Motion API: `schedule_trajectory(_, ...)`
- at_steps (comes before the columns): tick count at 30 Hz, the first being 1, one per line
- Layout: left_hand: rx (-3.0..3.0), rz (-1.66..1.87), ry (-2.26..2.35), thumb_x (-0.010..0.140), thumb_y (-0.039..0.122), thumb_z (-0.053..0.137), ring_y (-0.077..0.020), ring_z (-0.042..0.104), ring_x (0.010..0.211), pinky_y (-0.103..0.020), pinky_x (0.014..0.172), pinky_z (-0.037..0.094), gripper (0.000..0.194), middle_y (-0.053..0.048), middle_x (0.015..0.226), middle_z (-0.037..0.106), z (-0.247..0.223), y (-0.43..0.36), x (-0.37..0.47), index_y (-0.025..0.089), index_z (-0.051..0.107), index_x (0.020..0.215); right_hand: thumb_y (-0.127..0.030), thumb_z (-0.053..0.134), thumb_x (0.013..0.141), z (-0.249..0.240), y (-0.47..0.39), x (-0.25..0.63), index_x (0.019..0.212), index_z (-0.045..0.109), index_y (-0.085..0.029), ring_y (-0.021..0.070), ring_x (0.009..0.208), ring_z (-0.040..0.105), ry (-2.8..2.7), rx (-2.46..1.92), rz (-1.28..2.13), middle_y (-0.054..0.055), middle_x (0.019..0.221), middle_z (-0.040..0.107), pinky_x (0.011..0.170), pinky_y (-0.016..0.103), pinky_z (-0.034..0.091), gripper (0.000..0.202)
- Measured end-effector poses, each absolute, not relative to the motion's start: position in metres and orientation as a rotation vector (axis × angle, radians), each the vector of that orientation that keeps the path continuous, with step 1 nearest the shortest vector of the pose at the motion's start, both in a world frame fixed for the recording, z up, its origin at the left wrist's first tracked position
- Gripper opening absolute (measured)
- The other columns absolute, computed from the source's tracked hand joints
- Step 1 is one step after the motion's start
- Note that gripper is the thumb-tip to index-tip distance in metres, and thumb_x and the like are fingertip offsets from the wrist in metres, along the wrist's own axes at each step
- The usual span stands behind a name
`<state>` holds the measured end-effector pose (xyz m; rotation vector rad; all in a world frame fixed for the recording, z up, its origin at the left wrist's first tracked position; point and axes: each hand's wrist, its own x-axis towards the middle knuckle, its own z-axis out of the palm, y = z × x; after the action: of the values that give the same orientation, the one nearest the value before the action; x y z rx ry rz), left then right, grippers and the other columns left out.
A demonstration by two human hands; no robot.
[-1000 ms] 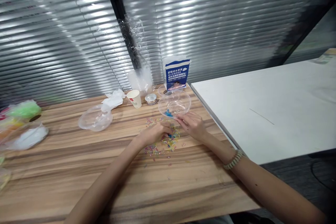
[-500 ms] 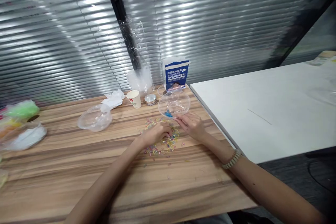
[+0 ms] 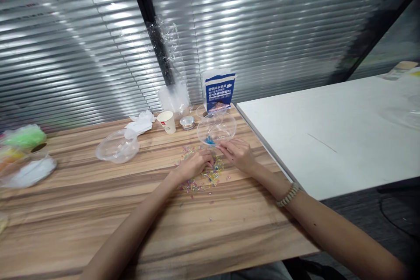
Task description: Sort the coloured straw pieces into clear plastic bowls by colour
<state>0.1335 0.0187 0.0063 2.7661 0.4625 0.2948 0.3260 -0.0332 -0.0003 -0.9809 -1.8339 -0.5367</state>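
Many small coloured tube-shaped pieces lie scattered in a loose patch on the wood-grain table. Over this patch is my left hand, its fingers bent and drawn together at the pieces; whatever is between the fingertips is hidden. Just beyond, a clear plastic bowl is tipped toward me. A small cluster of blue pieces rests inside it near the front rim. My right hand pinches that rim at its front right side, a beaded bracelet on the wrist.
Behind the bowl stands a blue-and-white packet. A paper cup, a round metal tin, crumpled tissue and another clear container sit further left. Coloured bags lie at far left. A white table adjoins on the right.
The view has shifted slightly. My left fingers have moved a little among the pieces; a blue bit seen at their tips earlier is hidden now. My right hand keeps its hold on the bowl.
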Motion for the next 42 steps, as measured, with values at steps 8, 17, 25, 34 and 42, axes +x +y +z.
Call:
schedule_trajectory(8, 2.957, 0.237, 0.464, 0.089, 0.007, 0.040, -0.0175, 0.053, 0.084, -0.028, 0.074, 0.041, 0.015, -0.007, 0.091, 0.059, 0.006, 0.013, 0.133, 0.013, 0.054, 0.086, -0.019, 0.055, 0.088, -0.001, -0.033, 0.327, 0.086, 0.064, -0.015, 0.0145, 0.062, 0.063, -1.848, -0.980, -0.543, 0.005, 0.074, 0.071, 0.060, 0.026, 0.047, 0.010)
schedule_trajectory(17, 3.027, 0.224, 0.394, 0.090, 0.005, 0.034, -0.0170, 0.052, 0.081, -0.028, 0.072, 0.041, 0.019, -0.007, 0.091, 0.058, 0.019, 0.003, 0.135, 0.014, 0.049, 0.087, -0.018, 0.056, 0.088, -0.001, -0.034, 0.326, 0.086, 0.064, -0.015, 0.0147, 0.061, 0.062, -1.856, -0.963, -0.552, 0.004, 0.072, 0.070, 0.060, 0.027, 0.047, 0.008)
schedule_trajectory(25, 2.834, 0.781, 0.518, 0.087, 0.003, 0.038, -0.0132, 0.053, 0.077, -0.023, 0.066, 0.042, 0.018, -0.003, 0.085, 0.056, 0.050, 0.007, 0.130, 0.015, 0.051, 0.087, -0.018, 0.055, 0.089, 0.003, -0.038, 0.324, 0.087, 0.063, -0.015, 0.0131, 0.060, 0.062, -1.897, -0.934, -0.567, 0.003, 0.069, 0.069, 0.059, 0.026, 0.045, 0.009)
schedule_trajectory(34, 2.599, 1.031, 0.653, 0.083, 0.008, 0.052, -0.0158, 0.061, 0.082, -0.027, 0.075, 0.048, 0.014, -0.006, 0.085, 0.066, 0.042, 0.019, 0.128, 0.015, 0.065, 0.082, -0.016, 0.058, 0.086, 0.009, -0.049, 0.318, 0.085, 0.063, -0.012, 0.0119, 0.058, 0.059, -1.973, -0.846, -0.607, 0.003, 0.066, 0.067, 0.057, 0.025, 0.041, 0.007)
schedule_trajectory(42, 2.615, 1.171, 0.641, 0.087, 0.023, 0.055, -0.0168, 0.060, 0.084, -0.029, 0.077, 0.047, 0.014, -0.007, 0.087, 0.067, 0.047, 0.009, 0.130, 0.015, 0.065, 0.091, -0.016, 0.056, 0.087, 0.010, -0.047, 0.325, 0.086, 0.063, -0.014, 0.0121, 0.057, 0.059, -1.933, -0.906, -0.648, 0.002, 0.064, 0.066, 0.058, 0.026, 0.042, 0.007)
